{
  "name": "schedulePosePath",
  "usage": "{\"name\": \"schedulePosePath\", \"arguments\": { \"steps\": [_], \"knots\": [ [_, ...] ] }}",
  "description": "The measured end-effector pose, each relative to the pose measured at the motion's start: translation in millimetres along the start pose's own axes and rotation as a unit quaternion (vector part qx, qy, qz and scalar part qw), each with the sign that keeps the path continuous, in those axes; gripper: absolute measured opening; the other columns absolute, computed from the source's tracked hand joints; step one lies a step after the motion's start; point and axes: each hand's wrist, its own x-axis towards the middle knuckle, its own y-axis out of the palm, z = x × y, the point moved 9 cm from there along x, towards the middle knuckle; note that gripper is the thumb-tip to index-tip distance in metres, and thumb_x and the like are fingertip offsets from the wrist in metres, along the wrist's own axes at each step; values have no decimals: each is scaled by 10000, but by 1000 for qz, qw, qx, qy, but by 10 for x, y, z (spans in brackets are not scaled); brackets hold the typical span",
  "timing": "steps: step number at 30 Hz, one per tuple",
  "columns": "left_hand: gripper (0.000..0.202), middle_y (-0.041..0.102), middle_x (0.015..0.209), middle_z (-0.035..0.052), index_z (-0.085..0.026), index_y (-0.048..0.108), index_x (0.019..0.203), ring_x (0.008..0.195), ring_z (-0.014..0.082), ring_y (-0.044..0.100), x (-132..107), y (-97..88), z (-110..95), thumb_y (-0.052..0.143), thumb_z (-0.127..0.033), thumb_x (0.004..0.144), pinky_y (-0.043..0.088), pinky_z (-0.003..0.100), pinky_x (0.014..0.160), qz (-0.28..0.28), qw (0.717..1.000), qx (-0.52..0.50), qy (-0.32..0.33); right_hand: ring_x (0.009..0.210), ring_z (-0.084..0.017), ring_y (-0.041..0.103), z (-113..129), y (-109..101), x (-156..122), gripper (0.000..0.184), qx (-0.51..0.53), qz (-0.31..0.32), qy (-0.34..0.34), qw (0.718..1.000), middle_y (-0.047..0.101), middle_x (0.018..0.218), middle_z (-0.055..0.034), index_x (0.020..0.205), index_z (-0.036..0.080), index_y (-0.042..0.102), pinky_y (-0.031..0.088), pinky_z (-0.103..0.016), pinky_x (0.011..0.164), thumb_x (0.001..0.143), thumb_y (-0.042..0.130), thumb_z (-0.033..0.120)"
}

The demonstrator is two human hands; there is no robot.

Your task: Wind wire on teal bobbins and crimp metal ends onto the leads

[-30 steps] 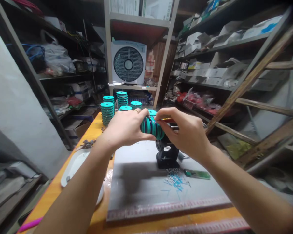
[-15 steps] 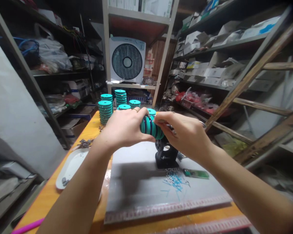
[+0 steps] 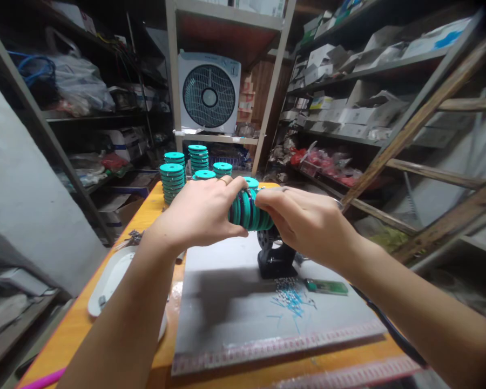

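Note:
Both hands meet above the grey mat (image 3: pixel 227 302). My left hand (image 3: pixel 200 213) is wrapped round the left end of a horizontal row of teal discs (image 3: pixel 249 212). My right hand (image 3: pixel 303 221) has its fingers closed on the right end of the same row. Just below them stands a black stand (image 3: pixel 276 256) on the mat, partly hidden by my right hand. What the right fingertips pinch at the row's end is hidden.
Several stacks of teal discs (image 3: pixel 172 181) stand at the far end of the orange table (image 3: pixel 105 324). A white plate (image 3: pixel 109 281) lies left of the mat. Small blue-and-metal bits (image 3: pixel 289 297) and a green circuit board (image 3: pixel 328 287) lie by the stand. Shelves crowd both sides; a fan (image 3: pixel 208 94) sits behind.
My right hand's fingers have slid further over the right end of the disc row, covering the red-and-yellow tip seen earlier. The view has shifted slightly; the left hand holds steady.

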Motion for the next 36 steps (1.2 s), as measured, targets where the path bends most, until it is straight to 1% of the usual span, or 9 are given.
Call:
{"name": "schedulePosePath", "arguments": {
  "steps": [8, 11, 14, 20, 25, 29, 31, 33, 36],
  "knots": [
    [554, 664, 1049, 67, -205, 496, 1182, 931, 288, 646, -10, 0, 13, 641, -495, 732, 464, 341, 696, -12, 1000, -7, 4, 744, -191, 647, 118, -22, 2, 236, -44, -16, -29, 998, 628, 700, -24, 1010, 200, 593, 540, -290, 682, 919, 427, 61],
    [542, 667, 1034, 73, -196, 511, 1141, 929, 291, 647, -8, 7, 17, 647, -514, 724, 461, 337, 684, -11, 1000, -4, 4, 889, -184, 685, 17, -89, -47, 273, 27, -72, 26, 997, 714, 946, -49, 1112, 225, 593, 565, -296, 787, 915, 493, 65],
    [528, 669, 1030, 68, -203, 509, 1135, 925, 286, 647, 0, 8, 11, 638, -516, 729, 453, 328, 657, -14, 1000, 0, 8, 1083, -211, 642, -31, -83, -119, 304, 70, -97, 52, 991, 656, 1202, -129, 1136, 174, 632, 542, -332, 930, 890, 520, 36],
    [588, 672, 1086, 68, -218, 486, 1209, 967, 286, 647, 6, 34, 26, 642, -517, 728, 463, 330, 700, -21, 1000, -2, 9, 1163, -256, 586, 32, 50, -242, 381, 104, -85, 17, 991, 629, 1226, -189, 1181, 67, 636, 486, -432, 1036, 845, 491, -37],
    [634, 663, 1141, 75, -205, 486, 1249, 1020, 297, 637, 40, 39, 25, 683, -492, 719, 487, 371, 801, -22, 1000, -16, -3, 1351, -310, 378, 116, 251, -338, 508, 86, -41, -13, 995, 505, 1366, -225, 1383, 0, 450, 400, -471, 1110, 876, 433, -36],
    [657, 528, 1360, 90, -212, 444, 1321, 1225, 284, 515, -35, -170, -5, 668, -495, 772, 424, 396, 1000, -46, 994, -94, 26, 1434, -335, 176, -32, 211, -479, 661, 65, 5, 32, 997, 285, 1530, -184, 1520, 89, 199, 313, -542, 1136, 897, 400, -2],
    [513, 477, 1405, 81, -220, 450, 1325, 1295, 259, 440, -204, -353, 91, 576, -424, 872, 351, 390, 1080, -98, 985, -140, 22, 1421, -334, 213, -270, 5, -663, 656, 47, -28, 98, 994, 279, 1536, -155, 1526, 152, 201, 299, -559, 1132, 919, 431, 56],
    [349, 546, 1297, 69, -229, 496, 1274, 1242, 239, 476, -477, -476, 354, 473, -322, 938, 345, 391, 1076, -177, 968, -169, -47, 1384, -315, 299, -544, -143, -963, 578, 33, -43, 171, 984, 367, 1489, -137, 1499, 174, 289, 303, -542, 1131, 944, 437, 111],
    [302, 601, 1087, 62, -219, 499, 1232, 1055, 227, 559, -952, -289, 844, 453, -319, 951, 418, 390, 969, -237, 923, -215, -215, 1306, -310, 398, -827, -41, -1519, 459, 21, 20, 234, 972, 532, 1314, -153, 1429, 124, 408, 374, -511, 1083, 976, 379, 186]
  ]
}}
